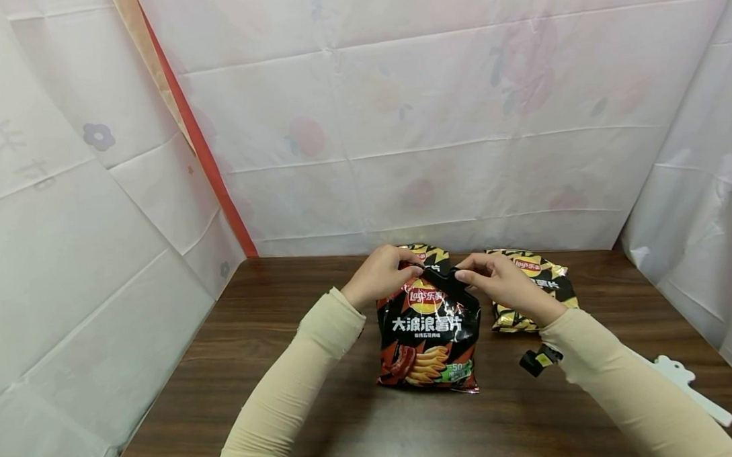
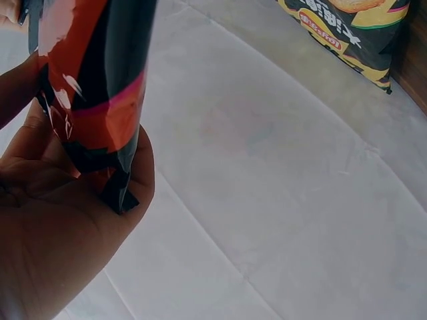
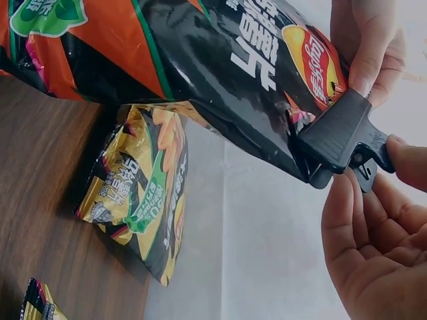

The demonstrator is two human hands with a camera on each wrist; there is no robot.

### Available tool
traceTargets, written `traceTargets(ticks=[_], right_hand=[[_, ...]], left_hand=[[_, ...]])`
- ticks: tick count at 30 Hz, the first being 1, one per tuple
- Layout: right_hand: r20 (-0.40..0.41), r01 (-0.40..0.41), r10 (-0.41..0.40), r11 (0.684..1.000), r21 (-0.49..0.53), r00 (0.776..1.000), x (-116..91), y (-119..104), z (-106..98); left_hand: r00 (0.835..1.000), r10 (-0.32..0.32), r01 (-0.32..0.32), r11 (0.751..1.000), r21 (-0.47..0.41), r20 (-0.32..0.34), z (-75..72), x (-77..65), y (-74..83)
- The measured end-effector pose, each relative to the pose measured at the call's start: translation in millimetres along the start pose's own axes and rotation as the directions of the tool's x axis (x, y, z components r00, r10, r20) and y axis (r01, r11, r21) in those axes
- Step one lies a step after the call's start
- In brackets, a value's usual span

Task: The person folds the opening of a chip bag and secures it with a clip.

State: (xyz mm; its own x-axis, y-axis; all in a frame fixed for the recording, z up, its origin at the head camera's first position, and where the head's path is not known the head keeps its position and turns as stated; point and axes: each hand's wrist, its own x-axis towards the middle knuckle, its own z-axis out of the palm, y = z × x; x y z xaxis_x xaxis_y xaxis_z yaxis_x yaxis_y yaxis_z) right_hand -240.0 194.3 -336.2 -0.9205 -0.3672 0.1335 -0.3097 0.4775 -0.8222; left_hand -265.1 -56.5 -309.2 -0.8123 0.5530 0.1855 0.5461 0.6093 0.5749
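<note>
A black and orange bag of potato chips stands upright over the table, its front toward me. My left hand grips its top left edge between thumb and fingers. A wide black clip sits across the bag's top edge. My right hand pinches that clip's handles, thumb on one side and fingers on the other, as the right wrist view shows. In the left wrist view the bag's side fold hangs in front of the left palm, hiding part of the fingers.
Behind stand two yellow and black chip bags, one at the right, the other mostly hidden by the held bag. A white flat object lies on the dark wooden table under the right arm. White cloth walls enclose the back and sides.
</note>
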Motion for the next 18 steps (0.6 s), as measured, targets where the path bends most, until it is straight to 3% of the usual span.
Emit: traceTargets(ticks=[12, 18], right_hand=[[0.014, -0.041, 0.041, 0.999, -0.001, 0.999, -1.6, 2.2, -1.8], [0.015, -0.046, 0.046, 0.999, 0.004, 0.999, -3.7, 1.0, -2.1]], left_hand=[[1.000, 0.007, -0.005, 0.999, 0.039, -0.030, 2.7, 1.2, 1.2], [0.999, -0.006, 0.006, 1.000, -0.022, -0.044, -1.1, -2.6, -0.2]])
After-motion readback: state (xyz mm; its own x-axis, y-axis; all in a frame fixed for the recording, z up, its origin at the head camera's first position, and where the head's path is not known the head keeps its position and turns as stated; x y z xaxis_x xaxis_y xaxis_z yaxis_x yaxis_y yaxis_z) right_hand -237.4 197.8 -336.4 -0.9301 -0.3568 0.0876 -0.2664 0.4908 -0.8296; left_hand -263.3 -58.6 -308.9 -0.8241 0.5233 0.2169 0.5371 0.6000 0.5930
